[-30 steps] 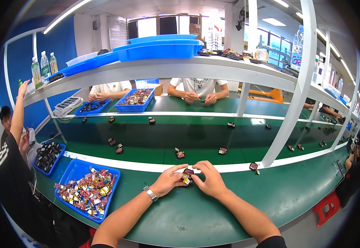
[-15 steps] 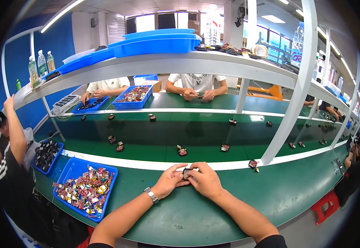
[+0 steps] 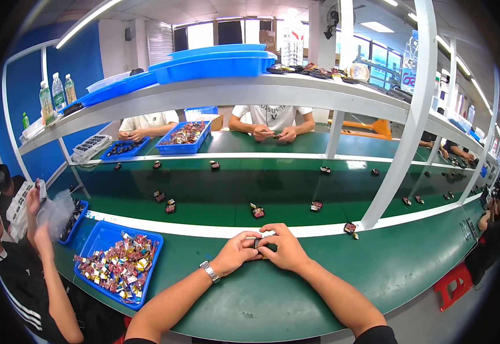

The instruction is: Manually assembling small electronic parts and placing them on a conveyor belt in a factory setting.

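Observation:
My left hand (image 3: 234,253), with a metal-banded watch at its wrist, is closed around one side of a small black piece (image 3: 256,243). From the other side my right hand (image 3: 285,250) pinches the same piece between thumb and fingers. Fingers cover most of it, so its exact kind cannot be made out. Both hands are just above the near green bench (image 3: 227,309), close to its white far edge. To the left of my forearm stands a blue bin (image 3: 157,261) heaped with small red, white and yellow parts.
Beyond the white edge, small assemblies (image 3: 257,211) sit scattered along a green belt (image 3: 215,192). A slanting white post (image 3: 402,114) rises at right; an overhead shelf (image 3: 221,92) carries blue trays (image 3: 209,66). A co-worker (image 3: 17,269) at left handles a clear bag (image 3: 56,211).
The black piece has turned between my fingers and shows a narrower dark side. Belt items have shifted slightly right. The co-worker at left has lowered the raised arm, with a white tray and bag nearby.

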Demonstrator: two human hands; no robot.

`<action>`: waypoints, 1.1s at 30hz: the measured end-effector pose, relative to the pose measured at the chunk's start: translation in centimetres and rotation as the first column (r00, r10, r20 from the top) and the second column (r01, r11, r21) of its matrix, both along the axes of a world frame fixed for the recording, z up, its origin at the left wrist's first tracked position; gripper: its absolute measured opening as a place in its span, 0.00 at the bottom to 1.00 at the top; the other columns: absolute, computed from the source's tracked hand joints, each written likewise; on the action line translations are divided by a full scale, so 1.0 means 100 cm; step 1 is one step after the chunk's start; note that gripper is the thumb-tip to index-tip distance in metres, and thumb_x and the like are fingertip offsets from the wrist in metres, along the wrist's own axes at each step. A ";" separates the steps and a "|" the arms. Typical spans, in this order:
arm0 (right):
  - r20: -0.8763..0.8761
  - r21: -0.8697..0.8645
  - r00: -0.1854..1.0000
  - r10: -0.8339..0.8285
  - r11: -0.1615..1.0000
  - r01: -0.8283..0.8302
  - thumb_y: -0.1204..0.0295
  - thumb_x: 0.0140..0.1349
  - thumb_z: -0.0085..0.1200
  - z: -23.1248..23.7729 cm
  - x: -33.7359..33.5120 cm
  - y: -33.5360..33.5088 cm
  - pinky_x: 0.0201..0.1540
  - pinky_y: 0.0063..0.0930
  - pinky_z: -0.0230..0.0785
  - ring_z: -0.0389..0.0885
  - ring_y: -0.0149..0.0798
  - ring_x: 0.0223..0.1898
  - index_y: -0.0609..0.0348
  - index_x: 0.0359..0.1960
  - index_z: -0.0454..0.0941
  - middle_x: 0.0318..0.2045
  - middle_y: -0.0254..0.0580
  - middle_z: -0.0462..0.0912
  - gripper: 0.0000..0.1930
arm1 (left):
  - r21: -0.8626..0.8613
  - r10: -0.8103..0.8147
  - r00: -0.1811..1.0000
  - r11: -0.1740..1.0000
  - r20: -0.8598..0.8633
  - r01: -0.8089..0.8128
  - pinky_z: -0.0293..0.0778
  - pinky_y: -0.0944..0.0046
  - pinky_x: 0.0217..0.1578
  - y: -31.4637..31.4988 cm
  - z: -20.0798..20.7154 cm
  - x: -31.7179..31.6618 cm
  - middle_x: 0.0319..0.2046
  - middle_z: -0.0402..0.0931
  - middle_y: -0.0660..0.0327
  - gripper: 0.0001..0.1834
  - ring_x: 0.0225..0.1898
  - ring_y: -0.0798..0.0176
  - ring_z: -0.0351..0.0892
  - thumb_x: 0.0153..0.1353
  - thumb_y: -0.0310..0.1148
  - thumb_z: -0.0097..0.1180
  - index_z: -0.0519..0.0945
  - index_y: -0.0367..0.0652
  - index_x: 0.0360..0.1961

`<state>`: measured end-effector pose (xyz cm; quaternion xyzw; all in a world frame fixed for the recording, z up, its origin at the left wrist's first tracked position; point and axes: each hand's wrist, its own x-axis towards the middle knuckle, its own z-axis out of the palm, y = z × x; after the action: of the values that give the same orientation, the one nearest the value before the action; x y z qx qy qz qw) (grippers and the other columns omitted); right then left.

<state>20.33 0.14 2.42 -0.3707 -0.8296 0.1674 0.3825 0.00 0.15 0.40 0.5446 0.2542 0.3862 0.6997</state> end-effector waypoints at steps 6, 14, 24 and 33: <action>0.008 -0.032 0.996 0.089 0.996 -0.089 0.72 0.54 0.63 0.008 0.006 -0.004 0.59 0.38 0.66 0.69 0.45 0.58 0.55 0.32 0.84 0.53 0.40 0.75 0.05 | -0.075 0.017 0.999 0.997 -0.040 -0.020 0.75 0.59 0.59 -0.002 0.006 0.000 0.53 0.74 0.55 0.19 0.54 0.62 0.76 0.69 0.19 0.42 0.65 0.40 0.60; -0.074 0.051 0.997 -0.007 0.999 0.011 0.73 0.54 0.63 0.001 -0.001 -0.009 0.55 0.37 0.71 0.72 0.45 0.56 0.56 0.34 0.84 0.52 0.40 0.77 0.05 | -0.091 0.023 1.000 0.996 0.008 -0.022 0.76 0.60 0.56 -0.001 0.002 0.001 0.51 0.74 0.58 0.15 0.54 0.65 0.75 0.71 0.25 0.45 0.67 0.44 0.57; -0.132 0.001 0.991 0.016 1.000 -0.016 0.74 0.55 0.64 -0.005 -0.005 -0.009 0.55 0.35 0.71 0.72 0.44 0.56 0.54 0.35 0.85 0.52 0.39 0.78 0.06 | -0.130 0.030 0.996 0.991 0.081 -0.019 0.77 0.60 0.55 0.001 -0.005 -0.003 0.52 0.73 0.58 0.15 0.54 0.63 0.76 0.71 0.30 0.48 0.68 0.44 0.57; -0.170 -0.041 0.985 -0.042 0.999 0.035 0.73 0.55 0.64 -0.009 -0.010 -0.009 0.57 0.36 0.70 0.72 0.43 0.56 0.51 0.37 0.86 0.54 0.38 0.78 0.07 | -0.108 0.055 0.992 0.993 0.113 -0.043 0.76 0.58 0.56 0.001 -0.007 -0.001 0.55 0.73 0.55 0.14 0.55 0.60 0.75 0.71 0.31 0.50 0.68 0.44 0.55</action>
<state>19.30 -0.72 1.49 -0.3780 -0.7831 0.2067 0.4484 -0.08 0.27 -0.26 0.4771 0.2465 0.4201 0.7315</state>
